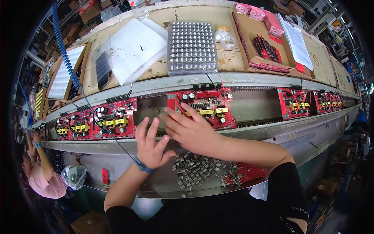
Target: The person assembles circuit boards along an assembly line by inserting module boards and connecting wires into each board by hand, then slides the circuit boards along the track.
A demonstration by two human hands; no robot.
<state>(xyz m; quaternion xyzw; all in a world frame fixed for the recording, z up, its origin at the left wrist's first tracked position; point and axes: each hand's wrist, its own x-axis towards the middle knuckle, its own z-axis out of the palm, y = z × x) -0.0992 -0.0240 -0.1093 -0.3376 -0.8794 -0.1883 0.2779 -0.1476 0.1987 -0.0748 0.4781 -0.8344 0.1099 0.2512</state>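
Along a long grey metal conveyor, a red rectangular circuit board sits before the person, whose right hand reaches over its left side, any pinch impossible to tell, while the left hand, fingers spread wide and apparently empty, hangs just beside it. A heap of silvery metal parts and a bundle of red wires lie loose below; the board looks well filled, boxy yellow components and round silver-topped capacitors already mounted, though what remains is unclear.
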